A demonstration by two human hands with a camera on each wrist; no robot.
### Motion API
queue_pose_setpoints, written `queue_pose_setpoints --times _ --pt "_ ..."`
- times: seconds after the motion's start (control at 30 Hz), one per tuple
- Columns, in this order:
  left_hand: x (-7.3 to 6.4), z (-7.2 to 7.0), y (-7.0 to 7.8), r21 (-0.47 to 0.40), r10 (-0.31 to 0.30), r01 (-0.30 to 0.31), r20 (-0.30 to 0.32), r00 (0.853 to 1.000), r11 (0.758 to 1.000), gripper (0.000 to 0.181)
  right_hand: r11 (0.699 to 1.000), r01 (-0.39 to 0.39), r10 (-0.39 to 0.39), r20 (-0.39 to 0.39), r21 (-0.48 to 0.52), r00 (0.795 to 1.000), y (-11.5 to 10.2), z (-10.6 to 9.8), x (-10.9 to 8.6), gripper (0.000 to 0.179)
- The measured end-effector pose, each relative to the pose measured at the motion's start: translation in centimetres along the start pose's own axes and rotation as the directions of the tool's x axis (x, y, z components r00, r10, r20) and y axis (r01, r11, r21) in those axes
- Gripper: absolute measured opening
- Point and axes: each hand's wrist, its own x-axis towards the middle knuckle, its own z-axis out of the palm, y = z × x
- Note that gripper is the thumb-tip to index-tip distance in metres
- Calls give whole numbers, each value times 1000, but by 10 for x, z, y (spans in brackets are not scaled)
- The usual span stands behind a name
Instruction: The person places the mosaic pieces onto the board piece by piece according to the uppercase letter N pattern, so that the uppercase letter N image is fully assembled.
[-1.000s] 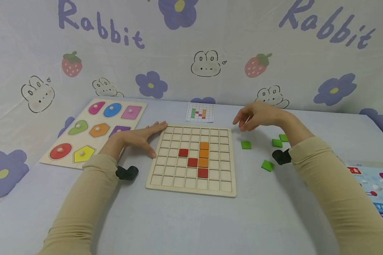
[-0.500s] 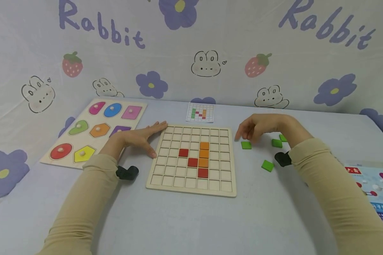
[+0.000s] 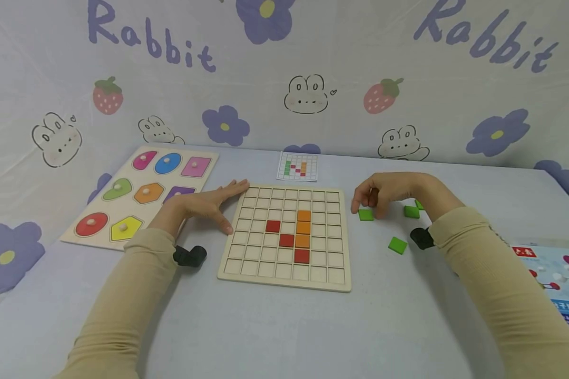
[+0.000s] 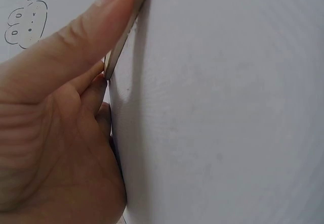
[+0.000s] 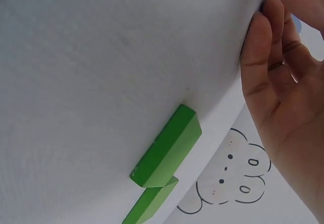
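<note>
Lying mid-frame is the grid board [image 3: 265, 270]. At centre left, the left hand [image 3: 204, 205], fingers spread and holding nothing, touches its left edge. At centre right, the right hand [image 3: 392, 186] bends finger and thumb either side of a green tile [image 3: 366, 215]; whether they pinch it, I cannot tell.

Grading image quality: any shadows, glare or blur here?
Head: even light without strong glare, soft shadows beside beige fabric sleeves, lines on the pale wooden grid board distinct; left wrist: grey shadow band on the soft-looking white tabletop; right wrist: two green square tiles with distinct edges.
</note>
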Motion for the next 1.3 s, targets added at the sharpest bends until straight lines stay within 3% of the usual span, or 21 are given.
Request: queue_pose_setpoints --times 0.5,0.87,1.07,1.3 --pt "1 0 0 -10 -13 13 -1 1000 1000 121 995 -25 22 -23 -94 999 -3 1 1 35" --pt "-1 -1 4 -11 -13 13 -5 1000 1000 121 969 -120 79 -188 -214 979 -13 -1 3 28" --pt "-2 -1 4 -14 -12 12 2 1000 1000 121 988 -86 63 -175 -126 982 -22 -3 2 20" --pt "-1 -1 5 -20 -16 16 1 1000 1000 121 998 -24 14 -160 -62 987 -39 -1 11 23"
